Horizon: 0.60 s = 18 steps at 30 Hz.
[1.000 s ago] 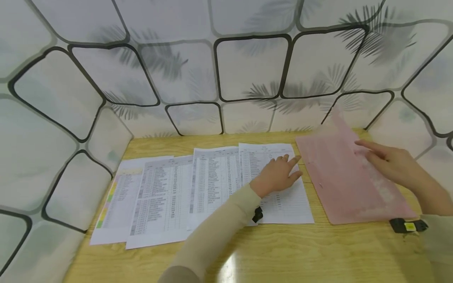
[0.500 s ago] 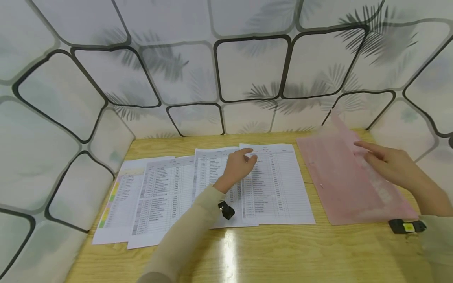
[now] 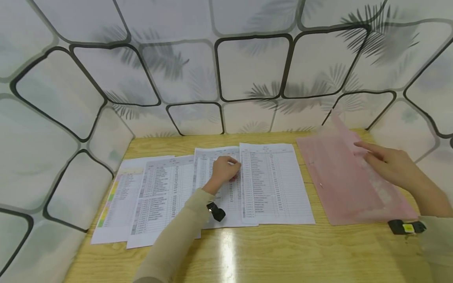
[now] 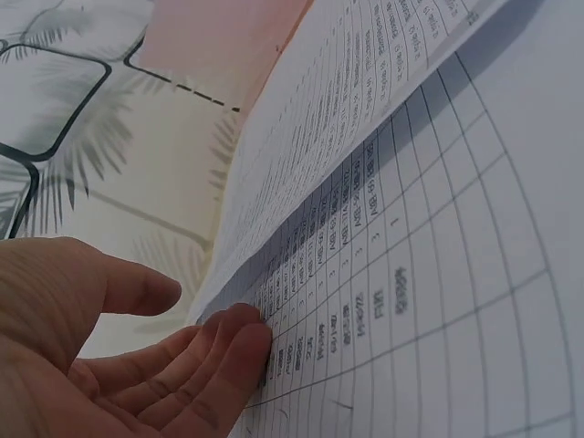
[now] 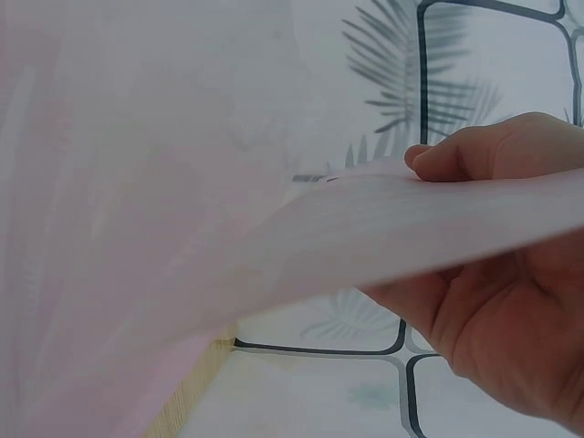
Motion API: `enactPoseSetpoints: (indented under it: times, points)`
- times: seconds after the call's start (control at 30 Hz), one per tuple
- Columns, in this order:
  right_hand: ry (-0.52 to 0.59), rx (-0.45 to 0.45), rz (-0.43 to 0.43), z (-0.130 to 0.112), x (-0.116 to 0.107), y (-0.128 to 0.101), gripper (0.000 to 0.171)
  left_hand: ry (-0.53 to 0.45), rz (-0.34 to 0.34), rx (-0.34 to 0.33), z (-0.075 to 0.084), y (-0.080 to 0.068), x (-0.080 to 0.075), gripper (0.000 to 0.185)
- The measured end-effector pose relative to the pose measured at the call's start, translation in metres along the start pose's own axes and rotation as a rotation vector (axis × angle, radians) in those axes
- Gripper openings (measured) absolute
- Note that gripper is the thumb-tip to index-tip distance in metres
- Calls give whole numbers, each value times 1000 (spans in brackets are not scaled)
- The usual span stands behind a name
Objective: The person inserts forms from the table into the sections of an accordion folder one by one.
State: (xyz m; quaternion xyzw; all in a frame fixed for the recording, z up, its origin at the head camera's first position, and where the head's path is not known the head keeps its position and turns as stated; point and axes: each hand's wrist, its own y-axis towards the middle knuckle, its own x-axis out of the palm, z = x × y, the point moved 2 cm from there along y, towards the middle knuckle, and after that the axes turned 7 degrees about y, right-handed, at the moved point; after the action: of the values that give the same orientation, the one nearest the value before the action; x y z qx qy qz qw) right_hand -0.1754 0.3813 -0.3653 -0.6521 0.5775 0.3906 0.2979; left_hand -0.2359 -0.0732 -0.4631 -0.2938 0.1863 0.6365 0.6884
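Note:
Four overlapping printed sheets would be several, so the row of printed sheets (image 3: 162,196) lies across the table. My left hand (image 3: 223,169) is over the sheet third from the left (image 3: 230,214), beside the left edge of the rightmost sheet (image 3: 283,184). In the left wrist view its fingers (image 4: 233,351) touch the lower sheet close to that edge, and the thumb stands apart from them. To the right lies a translucent pink plastic folder (image 3: 339,184). My right hand (image 3: 393,165) pinches its lifted cover (image 5: 365,246) between thumb and fingers.
A pale wood table (image 3: 269,251) carries everything. Patterned wall panels (image 3: 251,70) with leaf prints rise behind it and at the sides. The leftmost sheet (image 3: 122,212) has yellow and green strips along its edge.
My left hand has moved left from the right edge of the rightmost sheet to its left edge. The right hand still holds the folder cover in place.

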Motion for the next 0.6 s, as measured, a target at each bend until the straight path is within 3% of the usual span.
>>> enactPoseSetpoints:
  times: [0.3,0.6]
  points:
    - [3,1,-12,0,-1,0,46,-158,-82,-120,-5,4,5,24]
    - [-2,7,-9,-1,-2,1,46,-233,-112,-137,-4,7,9,22]
